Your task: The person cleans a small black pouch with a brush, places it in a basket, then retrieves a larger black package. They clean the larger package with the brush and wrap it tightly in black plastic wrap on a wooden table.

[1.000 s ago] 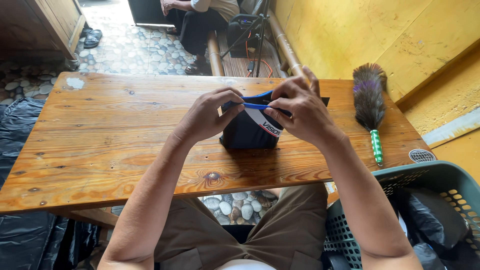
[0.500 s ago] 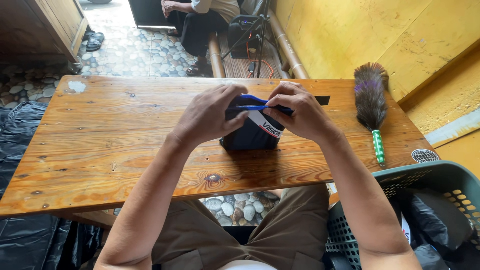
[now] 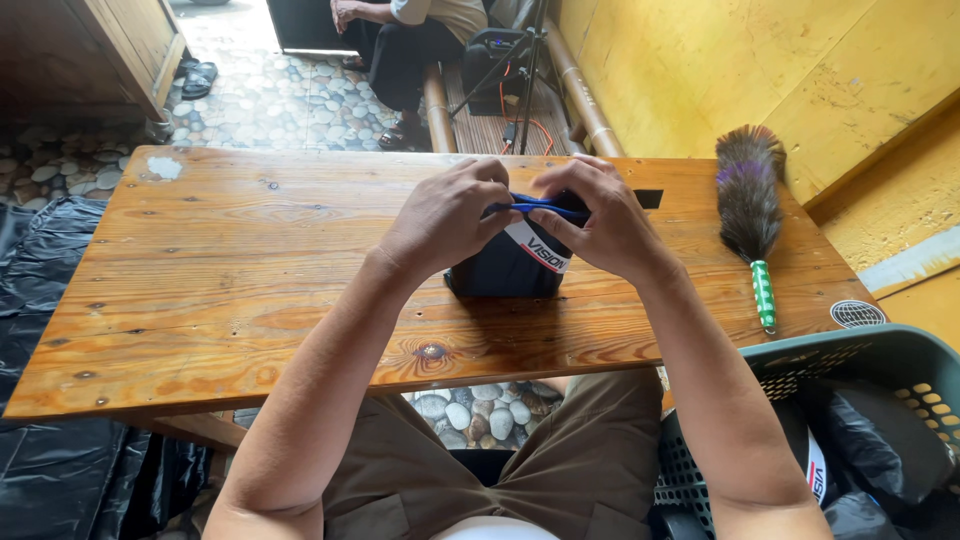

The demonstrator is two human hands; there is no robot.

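A dark navy garment (image 3: 505, 268), folded into a compact bundle with a white band and a blue edge, is seen at the centre of the frame on the wooden bench (image 3: 250, 270); it is pinched along its upper edge by both hands, the left hand (image 3: 445, 215) closed on the left end and the right hand (image 3: 600, 220) closed on the right end, so the blue edge runs left to right between them and neither hand is the nearer. A feather duster (image 3: 752, 210) with a green handle is laid well apart at the right of the frame, its long axis running top to bottom; a green plastic basket (image 3: 860, 365) is seen at the lower right, and a seated person (image 3: 420, 30) at the top of the frame.
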